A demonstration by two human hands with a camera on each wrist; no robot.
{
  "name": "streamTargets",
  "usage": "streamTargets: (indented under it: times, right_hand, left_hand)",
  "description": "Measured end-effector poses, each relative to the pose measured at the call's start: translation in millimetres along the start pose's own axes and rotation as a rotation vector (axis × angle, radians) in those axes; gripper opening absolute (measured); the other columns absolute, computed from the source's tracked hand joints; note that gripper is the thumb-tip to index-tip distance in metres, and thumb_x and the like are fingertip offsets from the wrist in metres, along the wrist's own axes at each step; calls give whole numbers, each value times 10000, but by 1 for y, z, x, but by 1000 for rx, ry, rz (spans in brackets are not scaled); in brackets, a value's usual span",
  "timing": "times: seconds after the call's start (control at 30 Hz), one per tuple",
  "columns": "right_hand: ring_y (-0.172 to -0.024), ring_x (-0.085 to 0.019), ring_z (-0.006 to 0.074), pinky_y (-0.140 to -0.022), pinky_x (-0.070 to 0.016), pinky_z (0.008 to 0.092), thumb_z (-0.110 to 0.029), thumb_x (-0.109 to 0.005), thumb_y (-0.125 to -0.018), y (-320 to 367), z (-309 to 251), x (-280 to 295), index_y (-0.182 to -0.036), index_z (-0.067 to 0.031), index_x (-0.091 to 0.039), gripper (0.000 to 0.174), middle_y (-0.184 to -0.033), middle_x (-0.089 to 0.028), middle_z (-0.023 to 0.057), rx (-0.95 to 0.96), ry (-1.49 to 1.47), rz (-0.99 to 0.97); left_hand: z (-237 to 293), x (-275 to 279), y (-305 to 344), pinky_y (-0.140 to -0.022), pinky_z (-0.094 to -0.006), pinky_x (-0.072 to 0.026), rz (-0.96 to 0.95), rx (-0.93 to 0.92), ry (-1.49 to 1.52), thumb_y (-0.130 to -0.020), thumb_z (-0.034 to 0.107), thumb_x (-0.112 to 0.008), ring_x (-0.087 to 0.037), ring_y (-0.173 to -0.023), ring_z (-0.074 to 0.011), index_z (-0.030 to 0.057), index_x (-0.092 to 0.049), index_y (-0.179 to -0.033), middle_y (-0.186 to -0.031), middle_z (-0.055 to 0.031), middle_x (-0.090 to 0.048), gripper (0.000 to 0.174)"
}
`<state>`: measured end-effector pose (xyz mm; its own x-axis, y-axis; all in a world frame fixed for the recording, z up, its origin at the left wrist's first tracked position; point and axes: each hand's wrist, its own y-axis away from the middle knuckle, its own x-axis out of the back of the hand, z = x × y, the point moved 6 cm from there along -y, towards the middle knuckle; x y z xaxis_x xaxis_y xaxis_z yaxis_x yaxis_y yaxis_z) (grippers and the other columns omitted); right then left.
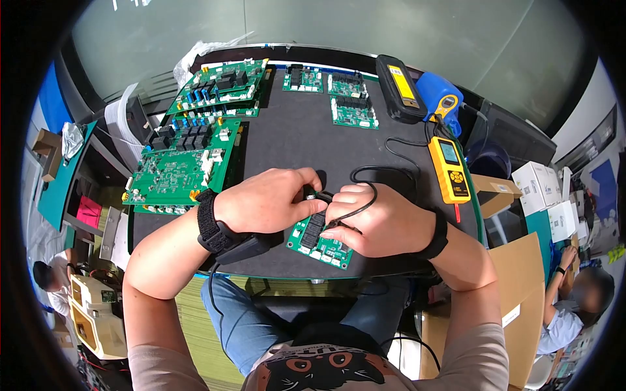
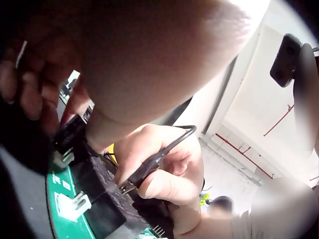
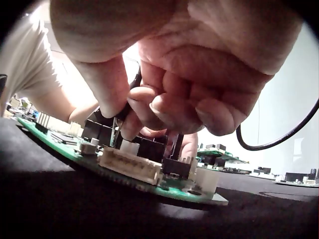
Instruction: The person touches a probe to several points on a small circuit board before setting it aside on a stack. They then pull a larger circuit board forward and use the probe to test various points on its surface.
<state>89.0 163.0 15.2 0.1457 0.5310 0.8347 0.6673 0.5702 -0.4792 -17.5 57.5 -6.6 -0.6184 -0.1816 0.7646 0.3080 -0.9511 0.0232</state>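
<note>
A small green circuit board [image 1: 336, 251] with black block components and white connectors lies on the dark mat in front of me. My left hand [image 1: 261, 199] grips the board's far end, thumb on the near side and fingers curled over the other. My right hand [image 1: 385, 218] is above the board's right side. Its thumb and index finger pinch a black cable plug [image 2: 149, 167] with a thin metal tip. That tip points down at the black blocks [image 2: 102, 191] in the left wrist view. From the plug a black cable [image 1: 365, 207] loops up over the right hand.
Larger green boards [image 1: 176, 173] are stacked at the left, and several small boards [image 1: 354, 112] lie at the back. To the right are a yellow meter [image 1: 450, 169], its cable, a black case [image 1: 399, 88] and a blue device [image 1: 440, 94]. An open cardboard box [image 1: 515, 280] stands at lower right.
</note>
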Motion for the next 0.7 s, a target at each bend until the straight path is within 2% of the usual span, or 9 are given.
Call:
streamTargets:
  times: [0.17,0.37,0.57,0.7]
  right_hand:
    - [-695,-599,259,-648,-485,373,-116,-809,-780,0,-1,1,-793,-59,-657,162,-755,-635,46,-24,-4,6]
    - [-670,-584,268,-622,-478,374,-138,-796,-803,1,0,0,-755,-60,-612,206,-723,-590,54,-29,26,19]
    - [-663,-577,273,-613,-470,384,-115,-756,-841,1,-1,1,-736,-60,-569,221,-707,-561,63,-73,23,12]
    - [-662,-572,279,-610,-467,391,-104,-748,-850,0,1,1,-744,-48,-568,216,-703,-552,72,-59,0,3]
  left_hand:
    - [-3,0,0,-639,-424,-493,44,-30,46,-957,225,-707,-639,-676,-316,-11,-570,-1111,-738,-171,-649,314]
    - [0,2,-1,-590,-397,-469,21,-3,79,-942,176,-698,-613,-622,-263,-15,-584,-1087,-702,-144,-640,265]
    - [3,4,0,-569,-390,-456,17,54,88,-880,129,-681,-607,-586,-252,-18,-596,-1075,-654,-136,-624,258]
    - [7,8,0,-565,-392,-454,10,60,80,-876,131,-679,-613,-582,-257,-21,-605,-1064,-653,-140,-628,253]
